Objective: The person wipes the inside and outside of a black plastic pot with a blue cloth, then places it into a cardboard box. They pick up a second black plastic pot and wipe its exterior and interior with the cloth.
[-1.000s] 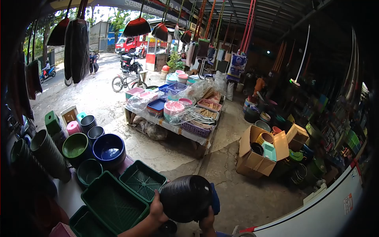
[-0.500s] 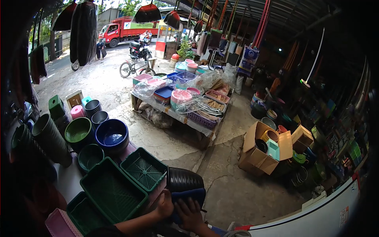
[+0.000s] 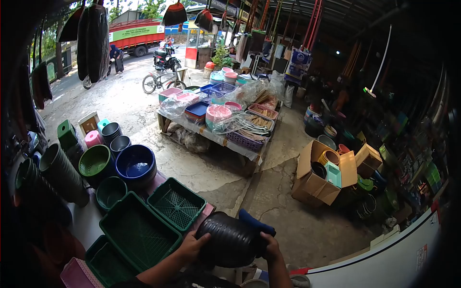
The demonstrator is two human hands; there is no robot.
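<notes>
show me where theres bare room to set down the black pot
Bare concrete floor between the cardboard box and the long goods table. Crowded: the counter at the left hand, packed with green trays and the blue basin.

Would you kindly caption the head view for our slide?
Both hands, left hand and right hand, grip a ribbed black plastic pot beside green plastic trays.

You can see a few signs with writing, but none of it can be read. The truck [image 3: 134, 34] out on the road has a green strip with tiny words, too small to make out. The white board [image 3: 422, 250] near you has a small red sticker, and its marks are blurry too.
</notes>
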